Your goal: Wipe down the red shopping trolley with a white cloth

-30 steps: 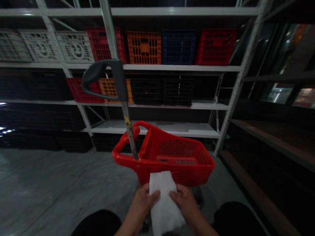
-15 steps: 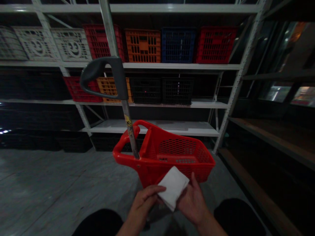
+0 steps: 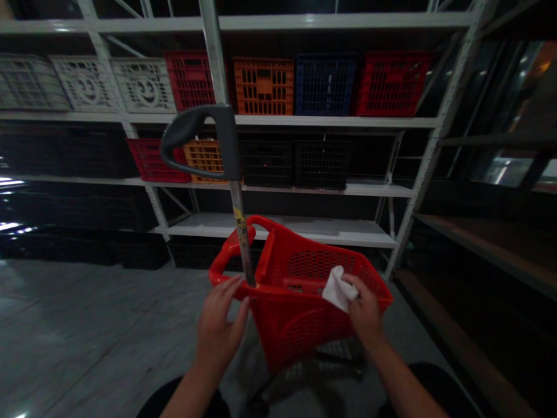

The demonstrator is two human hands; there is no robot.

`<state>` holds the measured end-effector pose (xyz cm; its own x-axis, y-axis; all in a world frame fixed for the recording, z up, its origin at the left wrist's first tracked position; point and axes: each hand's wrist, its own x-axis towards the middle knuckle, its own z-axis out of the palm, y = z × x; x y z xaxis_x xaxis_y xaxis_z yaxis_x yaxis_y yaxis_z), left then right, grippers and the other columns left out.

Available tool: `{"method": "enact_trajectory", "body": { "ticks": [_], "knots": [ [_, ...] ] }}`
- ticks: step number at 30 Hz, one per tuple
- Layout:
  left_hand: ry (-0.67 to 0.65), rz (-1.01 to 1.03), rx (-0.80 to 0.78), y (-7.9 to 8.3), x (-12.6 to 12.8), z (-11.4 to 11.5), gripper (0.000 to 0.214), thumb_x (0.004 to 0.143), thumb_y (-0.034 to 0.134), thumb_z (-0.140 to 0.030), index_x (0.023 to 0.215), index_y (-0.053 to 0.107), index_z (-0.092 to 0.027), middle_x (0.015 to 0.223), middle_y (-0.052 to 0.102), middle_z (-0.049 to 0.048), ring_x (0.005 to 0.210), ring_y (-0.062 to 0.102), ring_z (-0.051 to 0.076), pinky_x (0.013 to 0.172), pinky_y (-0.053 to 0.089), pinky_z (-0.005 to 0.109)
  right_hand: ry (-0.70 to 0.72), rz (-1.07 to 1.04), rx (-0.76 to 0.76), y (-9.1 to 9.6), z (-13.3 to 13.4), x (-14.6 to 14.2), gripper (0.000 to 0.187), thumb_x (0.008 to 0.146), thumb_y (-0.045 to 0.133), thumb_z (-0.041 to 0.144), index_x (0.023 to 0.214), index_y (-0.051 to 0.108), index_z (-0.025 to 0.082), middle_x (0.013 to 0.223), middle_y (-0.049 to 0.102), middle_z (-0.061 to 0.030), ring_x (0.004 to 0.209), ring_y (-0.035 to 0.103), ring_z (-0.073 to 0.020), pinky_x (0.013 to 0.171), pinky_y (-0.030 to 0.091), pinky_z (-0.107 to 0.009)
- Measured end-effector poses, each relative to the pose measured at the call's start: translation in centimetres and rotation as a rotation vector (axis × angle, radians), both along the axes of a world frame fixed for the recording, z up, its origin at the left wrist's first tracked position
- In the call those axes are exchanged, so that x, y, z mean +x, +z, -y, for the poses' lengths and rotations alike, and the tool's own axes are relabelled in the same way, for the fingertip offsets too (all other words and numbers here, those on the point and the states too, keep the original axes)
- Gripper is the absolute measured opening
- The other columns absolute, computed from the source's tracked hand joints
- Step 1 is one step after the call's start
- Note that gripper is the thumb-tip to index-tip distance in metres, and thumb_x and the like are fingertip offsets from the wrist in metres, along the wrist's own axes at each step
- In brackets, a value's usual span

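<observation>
White cloth (image 3: 337, 289) over red plastic cart basket (image 3: 296, 331), grey floor (image 3: 87, 325), crate-lined steel shelving (image 3: 331, 121)

White metal shelves (image 3: 331, 121) hold rows of colored plastic crates (image 3: 263, 86)

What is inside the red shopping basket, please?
Inside the red shopping basket, only its mesh walls show. The white cloth in the right hand covers part, so what lies beneath cannot be seen.
</observation>
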<state>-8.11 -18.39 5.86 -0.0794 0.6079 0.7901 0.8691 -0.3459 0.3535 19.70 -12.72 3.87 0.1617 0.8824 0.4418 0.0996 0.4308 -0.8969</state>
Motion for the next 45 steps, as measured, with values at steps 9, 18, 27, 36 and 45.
{"method": "enact_trajectory", "body": {
  "ticks": [9, 18, 27, 36, 45],
  "knots": [
    [0.298, -0.450, -0.172, 2.6, -0.3, -3.6, 0.043, 0.082, 0.033, -0.048, 0.069, 0.062, -0.018, 0.068, 0.061, 0.0053, 0.079, 0.050, 0.021, 0.095, 0.018, 0.048, 0.187, 0.867, 0.295, -5.2, -1.7, -3.7, 0.063, 0.071, 0.038, 0.003, 0.127, 0.038, 0.031, 0.127, 0.047, 0.0003, 0.122, 0.036, -0.0217, 0.101, 0.019, -0.053],
    [0.263, -0.365, -0.167, 2.3, -0.1, -3.6, 0.039, 0.080, 0.038, -0.044, 0.067, 0.063, -0.016, 0.069, 0.060, 0.0070, 0.081, 0.046, 0.023, 0.094, 0.018, 0.047, 0.182, 0.714, 0.362, -3.8, -1.2, -8.8, 0.060, 0.071, 0.032, 0.000, 0.125, 0.044, 0.022, 0.122, 0.052, -0.0050, 0.113, 0.046, -0.0169, 0.098, 0.036, -0.039],
    [0.327, -0.467, -0.134, 2.0, -0.5, -3.8, 0.040, 0.081, 0.037, -0.046, 0.068, 0.062, -0.018, 0.068, 0.060, 0.0054, 0.078, 0.047, 0.021, 0.093, 0.019, 0.046, 0.100, 0.825, 0.465, -4.4, -1.2, -9.4, 0.061, 0.068, 0.032, -0.003, 0.124, 0.045, 0.018, 0.119, 0.055, -0.0073, 0.112, 0.047, -0.0179, 0.097, 0.036, -0.041],
    [0.340, -0.450, -0.127, 2.0, 0.1, -4.3, 0.040, 0.081, 0.037, -0.046, 0.065, 0.061, -0.018, 0.067, 0.060, 0.0058, 0.079, 0.048, 0.022, 0.092, 0.020, 0.047, 0.009, 0.839, 0.479, -2.5, -0.7, -13.0, 0.055, 0.071, 0.034, -0.001, 0.120, 0.049, 0.015, 0.119, 0.054, -0.0069, 0.112, 0.047, -0.0166, 0.096, 0.039, -0.036],
    [0.354, -0.474, -0.131, 2.2, -0.7, -5.2, 0.042, 0.082, 0.034, -0.046, 0.067, 0.062, -0.019, 0.068, 0.060, 0.0054, 0.079, 0.047, 0.022, 0.094, 0.018, 0.048, -0.118, 0.967, 0.523, -7.0, -2.3, -5.0, 0.063, 0.063, 0.031, -0.005, 0.120, 0.049, 0.013, 0.118, 0.055, -0.0087, 0.113, 0.047, -0.0169, 0.095, 0.039, -0.038]
  ]
}}
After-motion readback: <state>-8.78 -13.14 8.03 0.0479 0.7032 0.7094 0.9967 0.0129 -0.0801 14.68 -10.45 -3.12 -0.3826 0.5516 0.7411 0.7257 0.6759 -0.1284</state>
